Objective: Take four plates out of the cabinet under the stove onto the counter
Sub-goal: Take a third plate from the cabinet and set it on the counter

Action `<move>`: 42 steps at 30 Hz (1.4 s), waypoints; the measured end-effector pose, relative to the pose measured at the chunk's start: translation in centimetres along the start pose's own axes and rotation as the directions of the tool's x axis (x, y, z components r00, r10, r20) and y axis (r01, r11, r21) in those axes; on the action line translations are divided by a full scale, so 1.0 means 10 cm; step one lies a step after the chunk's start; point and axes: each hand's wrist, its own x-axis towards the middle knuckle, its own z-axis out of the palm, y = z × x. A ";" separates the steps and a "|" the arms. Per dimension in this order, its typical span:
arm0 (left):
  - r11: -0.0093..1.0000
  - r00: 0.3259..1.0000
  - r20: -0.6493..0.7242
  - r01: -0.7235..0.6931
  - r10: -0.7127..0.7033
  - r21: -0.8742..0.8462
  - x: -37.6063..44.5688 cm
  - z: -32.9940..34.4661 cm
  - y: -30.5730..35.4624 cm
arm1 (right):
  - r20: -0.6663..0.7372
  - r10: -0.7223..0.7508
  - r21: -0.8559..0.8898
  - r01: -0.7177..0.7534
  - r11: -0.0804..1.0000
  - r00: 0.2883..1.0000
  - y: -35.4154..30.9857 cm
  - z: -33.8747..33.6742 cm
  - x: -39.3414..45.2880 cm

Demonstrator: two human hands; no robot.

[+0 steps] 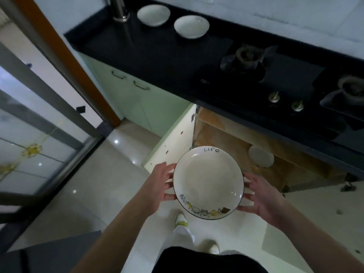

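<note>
So the person was standing in front of the open cabinet [246, 146] under the stove [256, 71], holding a plate [208, 182] out over the floor at about waist level. It was a shallow white thing with "Life" written on the far rim and a row of little cat drawings along the near edge.

Left hand [157, 182] was on the left edge and right hand [264, 198] on the right edge, both with fingers spread and mostly straight, reaching under the rim. More cradling it between the palms than clamping down. No thumb was hooked over the top that I could see.

Two plates [172, 20] were already sitting on the black counter [110, 38] at the far left, just right of the metal pipe. One more pale plate [261, 156] looked to be inside the cabinet on the shelf, though it was dim and blurry in there so I wouldn't swear to it.

My take on the handling: glazed ceramic, so stiff, a bit weighty, slick, and it'd shatter on that tile floor. The rim's the only real place to grab it. Two hands on opposite edges felt steady enough, but I'd have wanted thumbs over the lip before lifting it up to the counter. Set it down flat, not edge first.
</note>
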 end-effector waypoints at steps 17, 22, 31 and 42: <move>0.971 0.947 -0.221 -0.240 0.234 0.002 -1.30 -0.06 -0.06 | 0.283 -0.111 -0.107 0.146 0.984 0.953 -0.35 0.10 -0.87; 0.963 0.929 -0.259 -0.269 0.265 0.017 -1.54 -0.52 -0.11 | 0.368 -0.084 -0.124 0.138 0.983 0.926 -0.34 0.60 -0.92; 0.947 0.921 -0.293 -0.300 0.256 -0.114 -1.76 -1.60 -0.19 | 0.368 -0.078 -0.213 0.165 0.963 0.927 -0.14 1.83 -0.85; 0.932 0.891 -0.391 -0.319 0.232 -0.175 -1.72 -2.90 -0.08 | 0.362 -0.084 -0.303 0.202 0.931 0.928 0.00 3.37 -0.66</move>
